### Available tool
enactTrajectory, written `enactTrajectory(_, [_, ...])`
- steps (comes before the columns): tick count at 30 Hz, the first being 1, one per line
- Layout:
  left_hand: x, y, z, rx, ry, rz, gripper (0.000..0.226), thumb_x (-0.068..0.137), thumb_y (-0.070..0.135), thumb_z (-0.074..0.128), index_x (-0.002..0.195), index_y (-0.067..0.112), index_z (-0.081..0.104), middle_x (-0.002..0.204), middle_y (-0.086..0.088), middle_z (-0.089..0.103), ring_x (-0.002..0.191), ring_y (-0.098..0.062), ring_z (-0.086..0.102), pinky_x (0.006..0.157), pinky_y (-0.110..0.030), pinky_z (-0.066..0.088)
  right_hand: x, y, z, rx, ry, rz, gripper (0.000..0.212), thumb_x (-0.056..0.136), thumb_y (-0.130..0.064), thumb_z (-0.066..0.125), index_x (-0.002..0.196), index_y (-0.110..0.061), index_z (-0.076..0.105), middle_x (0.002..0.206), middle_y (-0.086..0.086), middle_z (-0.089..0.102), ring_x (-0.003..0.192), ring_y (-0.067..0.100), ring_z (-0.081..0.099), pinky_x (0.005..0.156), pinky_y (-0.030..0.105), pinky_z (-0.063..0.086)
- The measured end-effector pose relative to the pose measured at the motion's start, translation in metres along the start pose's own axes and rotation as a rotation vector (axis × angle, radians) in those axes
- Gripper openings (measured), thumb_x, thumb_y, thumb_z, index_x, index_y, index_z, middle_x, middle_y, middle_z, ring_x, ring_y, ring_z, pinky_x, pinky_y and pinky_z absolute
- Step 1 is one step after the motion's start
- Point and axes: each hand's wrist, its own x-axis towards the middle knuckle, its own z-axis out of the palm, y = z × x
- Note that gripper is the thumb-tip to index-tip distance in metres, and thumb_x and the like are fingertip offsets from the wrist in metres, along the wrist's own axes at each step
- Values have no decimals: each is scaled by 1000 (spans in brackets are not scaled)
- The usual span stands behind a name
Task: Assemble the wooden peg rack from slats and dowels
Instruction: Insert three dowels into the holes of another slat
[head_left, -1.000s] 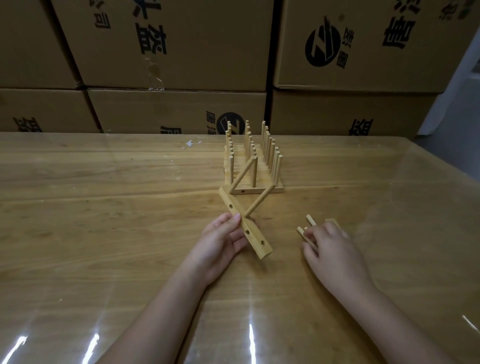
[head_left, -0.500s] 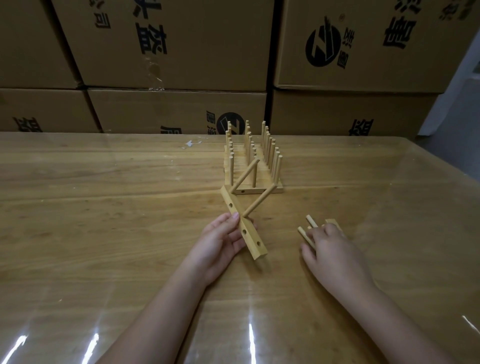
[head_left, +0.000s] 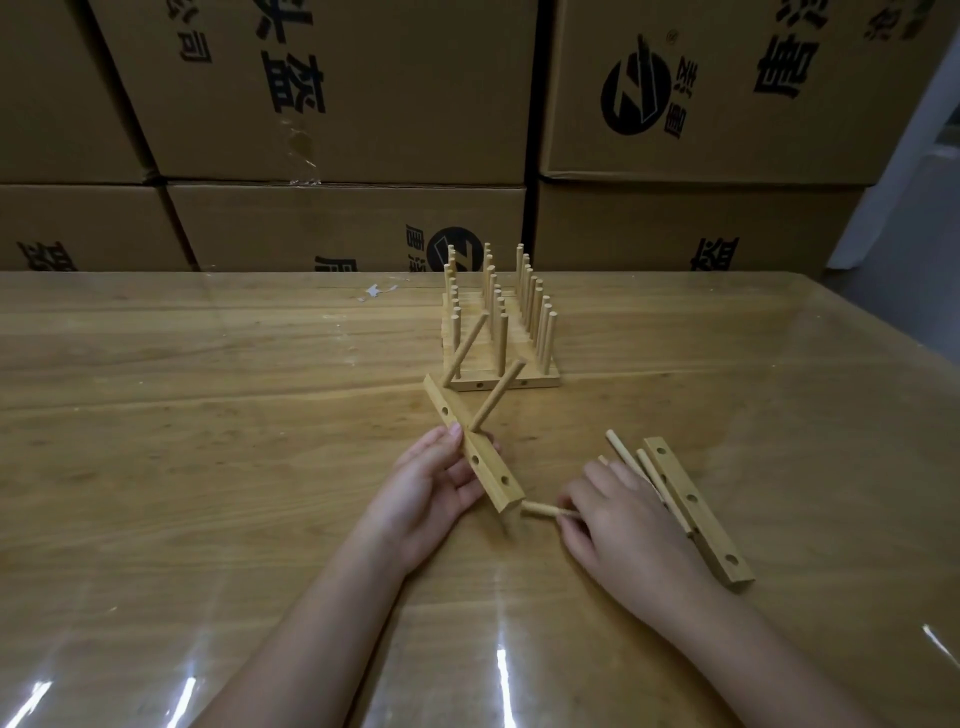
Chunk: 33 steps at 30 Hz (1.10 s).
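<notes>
Holding a slat (head_left: 491, 470) tilted over the table (head_left: 208, 467), the left hand (head_left: 431, 488) grips it, two pegs (head_left: 497, 396) already seated. The right hand (head_left: 613, 514) pinches a loose dowel (head_left: 543, 510) beside its near end. Another slat (head_left: 696, 514) and spare dowels (head_left: 626, 457) await; the mostly built rack (head_left: 501, 332) stands behind.

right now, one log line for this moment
step: next dowel not yet inserted | left hand: holds slat with two seated dowels | right hand: pinches loose dowel near slat end | spare slat: on table
</notes>
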Motion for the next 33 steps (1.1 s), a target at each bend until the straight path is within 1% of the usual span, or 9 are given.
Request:
enactTrajectory(3, [0,1,0,-6,-4,5,19,81,15,57,97,5,63,91,-16,69,86,-24,71,64,-39,58,1,-3,-5,135,84,40,14,90,-31,50,103,-27,54,90,-18,45,81,-1,45,70,12,38])
enactTrajectory(6, [-1,2,0,-4,-20,15,18,82,15,57,95,6,64,93,-15,70,89,-27,71,65,-42,59,1,-2,-10,495,272,216,11,86,-29,54,93,-31,46,68,-9,52,62,4,54,50,19,45])
enactTrajectory(8, [-1,2,0,4,-34,14,19,83,16,56,97,6,63,94,-15,70,90,-28,71,65,-43,59,3,-1,-11,832,334,329,14,87,-22,56,92,-32,48,73,-4,59,62,5,60,50,20,48])
enactTrajectory(10, [-2,2,1,16,-44,12,19,83,17,55,98,6,62,95,-15,69,90,-29,71,65,-42,59,6,1,-10,1150,311,409,13,88,-15,56,94,-26,55,80,-5,66,66,11,66,56,19,51])
enactTrajectory(12, [-3,2,2,32,-51,18,19,83,17,54,98,7,62,96,-15,69,90,-30,71,65,-43,59,9,3,-10,1424,274,475,10,84,-16,59,94,-14,60,83,1,70,71,18,68,59,20,53])
enactTrajectory(14, [-4,2,2,43,-72,23,20,83,18,54,99,9,62,96,-15,69,91,-31,70,67,-44,60,10,4,-11,1626,259,535,20,77,-21,62,92,-8,63,86,8,71,74,22,69,59,22,54])
enactTrajectory(21, [-6,1,2,61,-145,1,20,85,18,55,97,12,69,100,-21,69,95,-38,69,68,-44,59,12,3,-15,1801,166,590,30,73,-21,64,97,-3,62,95,17,71,83,27,70,58,21,55])
enactTrajectory(27, [-8,2,0,110,-210,3,34,80,24,65,111,13,57,102,-17,70,98,-36,68,75,-45,59,11,-1,-16,1877,103,623,31,74,-15,61,100,1,58,95,20,70,86,27,70,58,21,55])
enactTrajectory(33, [-7,0,0,123,-189,33,22,88,19,52,107,9,56,100,-17,70,97,-37,68,76,-46,59,12,-2,-14,1855,39,593,35,77,-17,58,106,0,50,99,22,69,91,30,68,62,23,56])
